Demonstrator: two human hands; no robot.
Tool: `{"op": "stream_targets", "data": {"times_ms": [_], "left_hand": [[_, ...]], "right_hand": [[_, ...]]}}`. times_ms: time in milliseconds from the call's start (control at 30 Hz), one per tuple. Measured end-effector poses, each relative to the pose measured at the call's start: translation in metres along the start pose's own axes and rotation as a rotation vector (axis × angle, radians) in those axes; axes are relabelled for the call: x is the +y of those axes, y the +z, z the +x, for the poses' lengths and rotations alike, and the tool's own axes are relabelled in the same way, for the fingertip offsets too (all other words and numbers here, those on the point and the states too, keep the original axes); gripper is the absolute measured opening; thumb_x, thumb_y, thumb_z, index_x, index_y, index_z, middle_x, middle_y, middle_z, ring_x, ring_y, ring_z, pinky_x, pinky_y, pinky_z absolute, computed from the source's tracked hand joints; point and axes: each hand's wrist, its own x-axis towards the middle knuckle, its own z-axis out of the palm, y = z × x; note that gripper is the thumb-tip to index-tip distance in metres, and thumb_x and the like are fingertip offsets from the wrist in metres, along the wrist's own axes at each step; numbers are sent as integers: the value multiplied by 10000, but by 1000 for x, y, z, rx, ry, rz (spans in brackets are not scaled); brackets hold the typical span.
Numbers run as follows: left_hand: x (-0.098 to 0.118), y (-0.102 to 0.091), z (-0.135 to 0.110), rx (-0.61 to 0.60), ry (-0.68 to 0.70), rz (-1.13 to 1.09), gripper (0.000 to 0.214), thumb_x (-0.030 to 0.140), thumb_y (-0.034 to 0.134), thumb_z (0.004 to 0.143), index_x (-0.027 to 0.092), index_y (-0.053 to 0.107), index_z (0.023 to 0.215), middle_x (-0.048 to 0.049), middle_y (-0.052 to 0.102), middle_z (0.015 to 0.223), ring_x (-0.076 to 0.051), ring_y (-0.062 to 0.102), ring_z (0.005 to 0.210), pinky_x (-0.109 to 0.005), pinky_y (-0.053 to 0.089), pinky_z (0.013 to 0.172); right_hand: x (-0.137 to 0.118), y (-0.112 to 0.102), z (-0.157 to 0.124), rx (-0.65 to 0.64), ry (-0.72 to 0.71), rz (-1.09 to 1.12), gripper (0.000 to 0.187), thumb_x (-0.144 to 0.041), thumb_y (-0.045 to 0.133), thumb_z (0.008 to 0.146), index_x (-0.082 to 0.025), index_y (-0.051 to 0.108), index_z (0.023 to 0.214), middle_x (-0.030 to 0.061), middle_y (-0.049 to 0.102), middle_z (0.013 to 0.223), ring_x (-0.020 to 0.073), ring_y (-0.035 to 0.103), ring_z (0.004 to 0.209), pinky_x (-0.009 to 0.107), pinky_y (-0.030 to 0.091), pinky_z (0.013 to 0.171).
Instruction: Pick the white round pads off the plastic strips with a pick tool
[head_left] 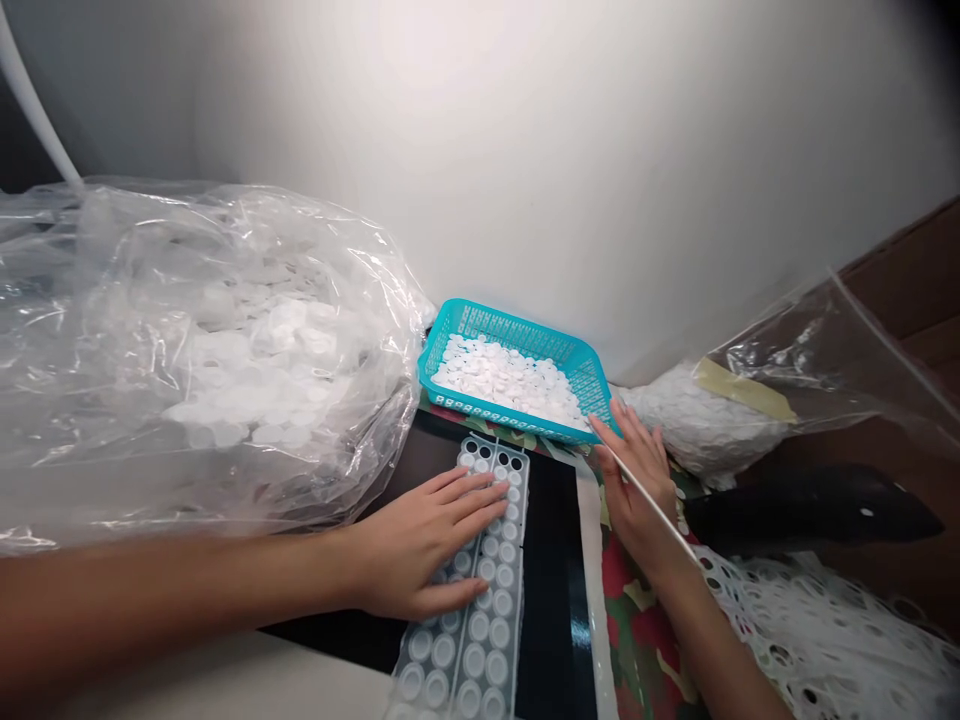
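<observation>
My left hand (431, 540) lies flat, fingers spread, across a translucent sheet (491, 632) holding rows of round white discs. Several round holes at the sheet's far end show black. At the near right corner of a turquoise plastic basket (517, 420) is my right hand (641, 490), with a thin white stick (651, 502) held in it, pointing up toward the basket. Loose small white discs (510, 375) are heaped in the basket. Part of my right hand's grip is hidden behind the fingers.
A big clear plastic bag (360, 260) of white discs bulges at left. At right sit another filled bag (697, 420), a dark flat object (817, 510) and a pile of punched-out white strips (832, 630). Camouflage cloth (645, 640) shows beside the black board (553, 600).
</observation>
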Motion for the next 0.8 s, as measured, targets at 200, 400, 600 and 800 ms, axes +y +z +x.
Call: {"op": "stream_targets", "data": {"times_ms": [200,400,600,800], "left_hand": [[0,4,-3,19,35,-36,614,420,410,904,161,258,1439,-101,278,1486,-259,292,1360,-404,217,1138],[-1,5,-2,3,26,-49,624,432,406,904,186,231,1451,-84,252,1494,-257,302,1356,-421,215,1133],[-1,3,-1,-15,21,-36,626,444,397,906,187,231,1452,-70,253,1497,-248,296,1358,-402,194,1135],[-1,2,-1,-14,22,-55,656,465,408,900,206,191,1462,-59,234,1503,-264,302,1353,-417,211,1118]], "right_hand": [[-18,-6,-3,-158,-72,257,364,-190,444,922,-231,535,1272,92,649,1078,197,626,969,331,512,837],[-29,3,-16,-406,-58,550,271,-182,475,914,-220,611,1145,46,691,1068,173,651,970,287,536,823],[-28,7,-22,-352,4,563,232,-166,485,900,-203,643,1066,53,707,1012,173,667,935,284,546,807],[-29,6,-20,-350,-116,522,252,-143,475,894,-190,625,1091,72,704,1004,173,670,914,285,556,793]]}}
